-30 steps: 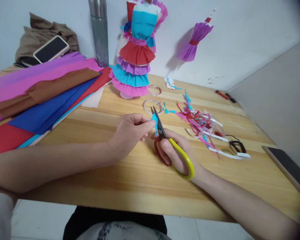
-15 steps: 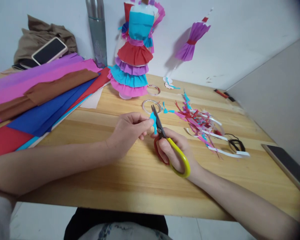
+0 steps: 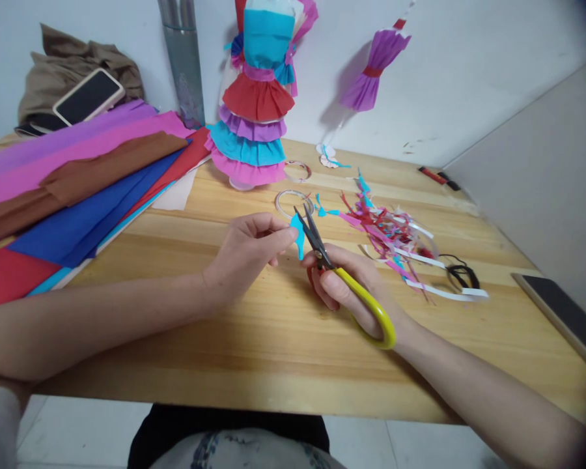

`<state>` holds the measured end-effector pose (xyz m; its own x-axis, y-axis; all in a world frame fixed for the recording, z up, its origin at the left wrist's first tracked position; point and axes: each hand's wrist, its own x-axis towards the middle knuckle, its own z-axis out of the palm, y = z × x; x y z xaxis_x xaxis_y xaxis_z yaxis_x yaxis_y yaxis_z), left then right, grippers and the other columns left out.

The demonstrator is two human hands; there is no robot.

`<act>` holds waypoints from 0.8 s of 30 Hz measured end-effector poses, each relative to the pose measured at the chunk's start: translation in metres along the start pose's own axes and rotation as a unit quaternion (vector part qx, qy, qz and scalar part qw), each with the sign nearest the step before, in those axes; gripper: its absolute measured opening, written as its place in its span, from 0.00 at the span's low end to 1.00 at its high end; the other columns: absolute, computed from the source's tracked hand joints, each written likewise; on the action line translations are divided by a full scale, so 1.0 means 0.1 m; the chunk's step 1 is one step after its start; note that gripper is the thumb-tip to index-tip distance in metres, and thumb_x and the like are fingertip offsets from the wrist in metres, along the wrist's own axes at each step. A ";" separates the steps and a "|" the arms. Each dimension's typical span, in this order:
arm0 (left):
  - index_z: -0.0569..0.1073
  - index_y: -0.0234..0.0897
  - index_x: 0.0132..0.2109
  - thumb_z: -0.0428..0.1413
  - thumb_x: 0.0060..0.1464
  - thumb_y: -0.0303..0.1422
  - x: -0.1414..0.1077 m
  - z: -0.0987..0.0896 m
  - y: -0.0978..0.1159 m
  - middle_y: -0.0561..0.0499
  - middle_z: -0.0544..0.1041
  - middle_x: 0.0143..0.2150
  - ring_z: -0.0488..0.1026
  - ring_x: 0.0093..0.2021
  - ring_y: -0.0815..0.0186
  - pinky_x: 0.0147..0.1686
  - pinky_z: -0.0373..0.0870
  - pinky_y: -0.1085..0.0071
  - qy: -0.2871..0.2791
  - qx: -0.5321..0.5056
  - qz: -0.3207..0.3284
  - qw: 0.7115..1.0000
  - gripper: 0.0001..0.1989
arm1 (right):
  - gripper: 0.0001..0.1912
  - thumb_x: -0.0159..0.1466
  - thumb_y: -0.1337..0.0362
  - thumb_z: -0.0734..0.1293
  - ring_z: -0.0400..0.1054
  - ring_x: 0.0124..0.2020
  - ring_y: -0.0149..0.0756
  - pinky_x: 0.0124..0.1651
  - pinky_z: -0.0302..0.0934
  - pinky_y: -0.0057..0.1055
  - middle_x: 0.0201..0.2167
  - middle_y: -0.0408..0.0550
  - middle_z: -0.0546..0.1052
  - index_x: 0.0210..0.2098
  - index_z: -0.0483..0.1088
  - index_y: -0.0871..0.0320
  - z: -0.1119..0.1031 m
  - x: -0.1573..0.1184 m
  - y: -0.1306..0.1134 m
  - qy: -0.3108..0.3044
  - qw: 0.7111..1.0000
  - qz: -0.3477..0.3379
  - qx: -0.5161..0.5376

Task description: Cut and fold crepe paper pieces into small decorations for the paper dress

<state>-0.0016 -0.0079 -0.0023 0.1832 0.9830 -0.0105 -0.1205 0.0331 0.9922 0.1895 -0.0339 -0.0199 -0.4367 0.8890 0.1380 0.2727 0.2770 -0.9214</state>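
Between the thumb and fingers of my left hand [image 3: 254,251] is pinched a small cut piece of turquoise crepe paper [image 3: 297,236]. My right hand [image 3: 354,283] grips a pair of scissors [image 3: 317,242] with dark blades and yellow and red handles. The blades are parted a little, pointing up and away, close to the right side of the paper piece. I cannot tell whether they touch it. Just beyond the blade tips lies a roll of tape [image 3: 294,204], with a small turquoise paper bow [image 3: 323,207] beside it.
A tiered crepe paper dress on a form [image 3: 254,124] stands at the back. Folded crepe sheets [image 3: 97,182] and a steel bottle [image 3: 183,71] are on the left. Paper scraps [image 3: 390,234] and a phone [image 3: 561,316] lie right. A purple paper dress [image 3: 378,68] is against the wall.
The scissor blades have opened wider, and my right hand has shifted slightly right with them. My left hand still pinches the turquoise paper. The view has tilted a little.
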 end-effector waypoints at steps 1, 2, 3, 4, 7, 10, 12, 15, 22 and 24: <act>0.70 0.36 0.22 0.59 0.48 0.34 0.00 0.00 0.01 0.55 0.71 0.22 0.64 0.24 0.73 0.25 0.64 0.76 0.000 0.000 0.001 1.000 0.11 | 0.23 0.67 0.41 0.63 0.55 0.21 0.29 0.23 0.49 0.30 0.22 0.40 0.65 0.39 0.68 0.57 0.00 0.00 -0.02 -0.004 1.000 0.008 0.002; 0.70 0.36 0.22 0.59 0.48 0.33 0.00 0.00 0.01 0.55 0.71 0.22 0.64 0.24 0.73 0.25 0.64 0.76 0.000 0.000 0.002 1.000 0.11 | 0.24 0.66 0.40 0.63 0.55 0.21 0.30 0.23 0.49 0.30 0.22 0.40 0.65 0.39 0.68 0.57 0.00 0.01 -0.04 -0.006 1.000 0.016 0.003; 0.70 0.36 0.21 0.59 0.48 0.33 0.00 0.00 0.02 0.55 0.70 0.22 0.64 0.24 0.73 0.25 0.63 0.76 0.000 0.002 0.001 1.000 0.11 | 0.25 0.65 0.39 0.63 0.56 0.21 0.30 0.23 0.49 0.30 0.22 0.40 0.65 0.39 0.68 0.56 0.00 0.01 -0.05 -0.007 1.000 0.021 0.004; 0.70 0.36 0.21 0.58 0.48 0.33 0.00 0.01 0.02 0.55 0.70 0.22 0.64 0.24 0.73 0.25 0.63 0.76 0.001 0.005 -0.001 1.000 0.11 | 0.26 0.65 0.38 0.63 0.56 0.21 0.30 0.23 0.49 0.31 0.22 0.40 0.65 0.38 0.68 0.56 0.00 0.01 -0.07 -0.007 1.000 0.026 0.004; 0.69 0.36 0.21 0.58 0.48 0.33 0.00 0.01 0.03 0.55 0.69 0.21 0.64 0.24 0.73 0.26 0.63 0.75 0.001 0.018 -0.006 1.000 0.11 | 0.26 0.64 0.37 0.63 0.56 0.21 0.31 0.23 0.48 0.31 0.22 0.40 0.64 0.38 0.68 0.55 0.01 0.02 -0.09 -0.007 0.999 0.039 0.003; 0.69 0.36 0.20 0.58 0.48 0.33 -0.01 0.01 0.04 0.55 0.69 0.21 0.64 0.23 0.73 0.26 0.63 0.75 0.003 0.020 -0.007 1.000 0.12 | 0.26 0.64 0.37 0.64 0.55 0.21 0.31 0.23 0.48 0.31 0.22 0.40 0.64 0.38 0.68 0.55 0.01 0.01 -0.09 -0.008 0.999 0.038 0.008; 0.69 0.36 0.20 0.58 0.48 0.32 -0.01 0.01 0.04 0.55 0.70 0.20 0.64 0.23 0.72 0.25 0.63 0.75 0.004 0.016 -0.008 1.000 0.12 | 0.25 0.64 0.38 0.64 0.54 0.21 0.31 0.22 0.47 0.31 0.21 0.40 0.63 0.38 0.68 0.55 0.01 0.01 -0.08 -0.011 0.999 0.039 0.013; 0.70 0.36 0.21 0.58 0.48 0.32 -0.01 0.02 0.05 0.55 0.70 0.21 0.64 0.24 0.72 0.25 0.63 0.75 0.004 0.014 -0.007 1.000 0.11 | 0.24 0.64 0.39 0.64 0.53 0.20 0.30 0.22 0.47 0.31 0.21 0.39 0.63 0.38 0.67 0.55 0.02 0.01 -0.08 -0.012 0.999 0.036 0.016; 0.70 0.36 0.20 0.58 0.48 0.31 -0.02 0.02 0.05 0.55 0.70 0.21 0.64 0.24 0.72 0.26 0.63 0.75 -0.005 0.016 -0.003 1.000 0.11 | 0.23 0.65 0.40 0.65 0.53 0.20 0.30 0.22 0.47 0.31 0.20 0.39 0.63 0.37 0.68 0.55 0.03 0.02 -0.09 -0.008 0.999 0.034 0.018; 0.69 0.36 0.20 0.58 0.48 0.31 -0.02 0.01 0.05 0.55 0.70 0.21 0.64 0.24 0.73 0.26 0.63 0.75 -0.007 0.018 0.001 1.000 0.12 | 0.22 0.65 0.41 0.65 0.53 0.20 0.30 0.22 0.47 0.31 0.20 0.39 0.62 0.37 0.68 0.55 0.03 0.02 -0.08 -0.007 0.999 0.034 0.020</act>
<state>-0.0012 -0.0101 0.0031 0.1965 0.9805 -0.0078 -0.0864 0.0253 0.9959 0.1840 -0.0353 -0.0131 -0.4307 0.8998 0.0696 0.2678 0.2010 -0.9423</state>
